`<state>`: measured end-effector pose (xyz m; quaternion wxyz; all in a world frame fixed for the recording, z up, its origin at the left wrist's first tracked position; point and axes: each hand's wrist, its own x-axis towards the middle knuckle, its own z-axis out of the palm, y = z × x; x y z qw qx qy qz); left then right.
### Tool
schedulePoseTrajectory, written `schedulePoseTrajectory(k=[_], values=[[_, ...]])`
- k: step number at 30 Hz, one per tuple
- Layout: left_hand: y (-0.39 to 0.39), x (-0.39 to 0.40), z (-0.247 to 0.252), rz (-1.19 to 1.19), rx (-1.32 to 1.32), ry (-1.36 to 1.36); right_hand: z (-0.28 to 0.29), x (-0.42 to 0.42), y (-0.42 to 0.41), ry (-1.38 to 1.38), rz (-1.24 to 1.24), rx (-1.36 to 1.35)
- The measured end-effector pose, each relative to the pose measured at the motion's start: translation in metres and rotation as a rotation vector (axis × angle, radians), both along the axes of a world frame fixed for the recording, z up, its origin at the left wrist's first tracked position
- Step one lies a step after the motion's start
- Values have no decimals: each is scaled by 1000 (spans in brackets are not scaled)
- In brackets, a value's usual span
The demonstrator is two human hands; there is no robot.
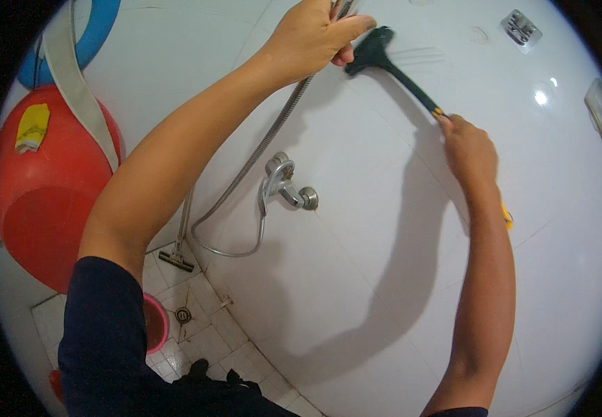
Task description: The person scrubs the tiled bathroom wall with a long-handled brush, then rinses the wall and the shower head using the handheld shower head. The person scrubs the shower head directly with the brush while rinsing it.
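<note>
My right hand (470, 148) grips the handle of a long green brush (410, 83), whose wide head lies near the white wall, just right of my left hand. The brush handle has yellow parts. My left hand (321, 39) is raised at the top and closed around the metal shower fitting (346, 9), which is mostly hidden by the fingers and the frame's edge. From there a flexible metal hose (280, 117) hangs down and loops to the chrome mixer tap (285, 187) on the wall below.
A large red tub (45, 182) with a yellow packet (33, 126) stands at the left, under a blue ring (97, 31). A floor squeegee (175, 260), a pink-rimmed basin (162, 323) and a drain (182, 315) are below. Soap dishes (521, 30) are on the wall at upper right.
</note>
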<state>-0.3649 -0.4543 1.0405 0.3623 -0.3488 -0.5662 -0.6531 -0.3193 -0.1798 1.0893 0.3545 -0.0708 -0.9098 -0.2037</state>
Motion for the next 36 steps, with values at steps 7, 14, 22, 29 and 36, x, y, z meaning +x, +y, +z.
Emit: schedulePoseTrajectory(k=[7, 14, 22, 29, 36], values=[[1, 7, 41, 28, -104, 94, 15, 55, 48, 25, -17, -97], [2, 15, 58, -92, -118, 148, -8, 258, 228, 368, -34, -319], [34, 36, 75, -93, -200, 185, 10, 157, 161, 252, 120, -242], [61, 64, 89, -97, -243, 206, 55, 98, 88, 172, -13, -55], [94, 76, 93, -142, -320, 293, -15, 283, 278, 360, -189, -410]])
